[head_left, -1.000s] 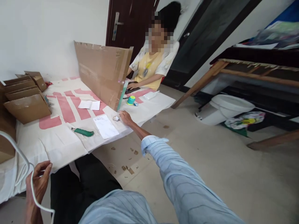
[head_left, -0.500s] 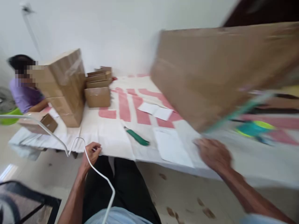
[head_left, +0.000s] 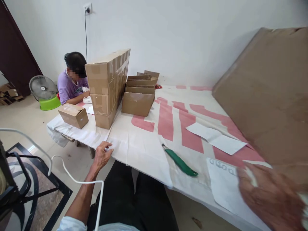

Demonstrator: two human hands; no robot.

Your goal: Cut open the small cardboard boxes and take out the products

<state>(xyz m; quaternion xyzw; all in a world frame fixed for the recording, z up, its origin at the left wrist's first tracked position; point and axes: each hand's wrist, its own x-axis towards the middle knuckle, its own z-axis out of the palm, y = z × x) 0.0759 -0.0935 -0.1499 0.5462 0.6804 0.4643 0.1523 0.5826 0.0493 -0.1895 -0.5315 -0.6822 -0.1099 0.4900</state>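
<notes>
My left hand (head_left: 103, 154) rests at the front edge of the cloth-covered table (head_left: 146, 150). Its fingers are loosely bent and apart, with nothing in them. On the right, my right hand (head_left: 269, 192) is smeared by motion above a white paper sheet (head_left: 223, 186) with marks along its top. A pale patch shows between its fingers, and I cannot make out whether it holds anything. Left of that sheet lies a green-handled knife (head_left: 180, 162). Another white folded paper (head_left: 216, 138) lies farther back. A large cardboard box (head_left: 269, 96) stands tilted just beyond my right hand.
Stacked taped boxes (head_left: 102, 106) stand left of several open cartons (head_left: 138, 104). A small box (head_left: 73, 115) sits near the left edge. Behind it a person in a purple shirt (head_left: 68, 86) sits by a fan (head_left: 42, 88). A white cable (head_left: 81, 182) crosses near my left arm.
The view has swung left, so the table's things appear farther right. My right hand has come over the marked paper sheet. My left hand stays at the table edge.
</notes>
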